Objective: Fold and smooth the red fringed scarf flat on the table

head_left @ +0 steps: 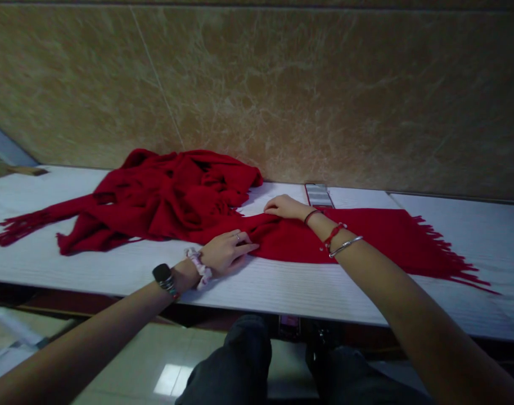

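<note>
A red fringed scarf [366,236] stretches along a white board. Its right part lies flat with the fringe at the end, while the left part is heaped in loose folds. At the near edge of the narrow gathered stretch, my left hand [227,251] has its fingers closed on the cloth, the index finger reaching over it. My right hand [287,207] is at the far edge, a little farther right, with bent fingers closed on the fabric. The thumb tips are hard to make out. The cloth between my hands is creased.
Behind the board rises a brown marbled wall [282,95]. A phone [319,194] lies by the wall, just beyond the scarf. My legs [231,365] are under the board's front edge. A small wooden piece [27,170] is at the far left.
</note>
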`<state>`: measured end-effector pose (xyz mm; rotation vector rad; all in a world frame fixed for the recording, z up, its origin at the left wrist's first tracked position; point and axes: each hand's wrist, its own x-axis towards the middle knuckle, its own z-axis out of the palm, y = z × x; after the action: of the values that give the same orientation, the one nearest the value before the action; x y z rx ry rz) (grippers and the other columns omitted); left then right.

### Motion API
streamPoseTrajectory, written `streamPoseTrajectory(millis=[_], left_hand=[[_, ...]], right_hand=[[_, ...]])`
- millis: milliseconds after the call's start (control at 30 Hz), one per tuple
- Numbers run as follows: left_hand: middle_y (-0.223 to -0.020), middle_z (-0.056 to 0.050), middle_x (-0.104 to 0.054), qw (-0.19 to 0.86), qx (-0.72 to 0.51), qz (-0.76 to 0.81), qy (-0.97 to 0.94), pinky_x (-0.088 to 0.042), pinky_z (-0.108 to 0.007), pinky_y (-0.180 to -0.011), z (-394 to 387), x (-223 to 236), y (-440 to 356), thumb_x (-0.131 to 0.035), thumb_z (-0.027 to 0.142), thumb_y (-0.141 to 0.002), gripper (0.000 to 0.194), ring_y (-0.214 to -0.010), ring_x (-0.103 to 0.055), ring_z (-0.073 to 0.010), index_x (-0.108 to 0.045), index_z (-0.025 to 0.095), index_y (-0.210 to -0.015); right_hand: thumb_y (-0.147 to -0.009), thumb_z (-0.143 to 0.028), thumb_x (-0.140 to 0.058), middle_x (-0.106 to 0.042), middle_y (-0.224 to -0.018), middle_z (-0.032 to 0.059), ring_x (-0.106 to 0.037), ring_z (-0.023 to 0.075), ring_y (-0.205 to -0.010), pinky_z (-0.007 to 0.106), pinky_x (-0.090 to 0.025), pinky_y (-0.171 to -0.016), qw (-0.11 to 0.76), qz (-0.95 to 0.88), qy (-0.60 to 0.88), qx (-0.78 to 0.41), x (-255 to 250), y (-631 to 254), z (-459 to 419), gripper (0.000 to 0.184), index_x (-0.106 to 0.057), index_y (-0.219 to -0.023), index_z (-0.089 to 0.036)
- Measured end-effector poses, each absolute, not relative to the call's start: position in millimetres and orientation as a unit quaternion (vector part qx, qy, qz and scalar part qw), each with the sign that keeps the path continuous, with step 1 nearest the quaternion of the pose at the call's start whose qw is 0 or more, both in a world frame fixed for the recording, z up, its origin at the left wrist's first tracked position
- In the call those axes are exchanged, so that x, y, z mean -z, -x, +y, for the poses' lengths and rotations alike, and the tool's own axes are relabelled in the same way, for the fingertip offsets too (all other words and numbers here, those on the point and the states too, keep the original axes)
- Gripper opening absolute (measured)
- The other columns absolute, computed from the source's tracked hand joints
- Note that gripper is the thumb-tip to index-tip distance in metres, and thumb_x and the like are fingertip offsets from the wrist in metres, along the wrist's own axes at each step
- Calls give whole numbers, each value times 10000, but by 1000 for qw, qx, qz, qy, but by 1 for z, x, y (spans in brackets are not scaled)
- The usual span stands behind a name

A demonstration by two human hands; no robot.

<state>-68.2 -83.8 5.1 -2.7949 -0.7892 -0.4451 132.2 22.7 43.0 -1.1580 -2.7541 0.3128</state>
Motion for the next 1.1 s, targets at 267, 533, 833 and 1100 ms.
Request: streamPoseTrajectory(millis=[267,533,833,1100], left_hand=[[-811,-67,-527,103,131,-251,954,-441,-256,-640,-75,-6,65,-392,266,-811,322,-732,-490,-156,-605,152,-1023],[-795,-72,-524,107,127,-256,952,-431,-254,-620,-78,-8,63,-374,298,-820,341,-716,-477,-155,-623,149,-1000],[-775,-61,-514,105,126,-255,953,-437,-256,-630,-78,-8,64,-382,303,-820,339,-719,-481,-154,-616,153,-1013],[-784,-57,-526,116,132,-235,956,-426,-243,-614,-77,-5,65,-387,318,-828,328,-705,-486,-142,-608,159,-1011]], right_hand=[[-756,-134,-538,-682,-854,51,-576,121,-761,195,-390,-681,73,-904,402,-126,-40,-117,27,165,-669,-854,-119],[-816,-163,-454,-660,-885,66,-554,111,-742,201,-384,-648,109,-876,448,-140,-31,-111,26,234,-603,-984,-98],[-764,-188,-542,-678,-845,41,-576,128,-764,209,-386,-679,106,-886,436,-111,-32,-104,34,169,-675,-856,-138],[-807,-219,-499,-664,-880,97,-577,161,-803,251,-398,-718,126,-885,437,-105,-26,-99,32,211,-652,-891,-100]])
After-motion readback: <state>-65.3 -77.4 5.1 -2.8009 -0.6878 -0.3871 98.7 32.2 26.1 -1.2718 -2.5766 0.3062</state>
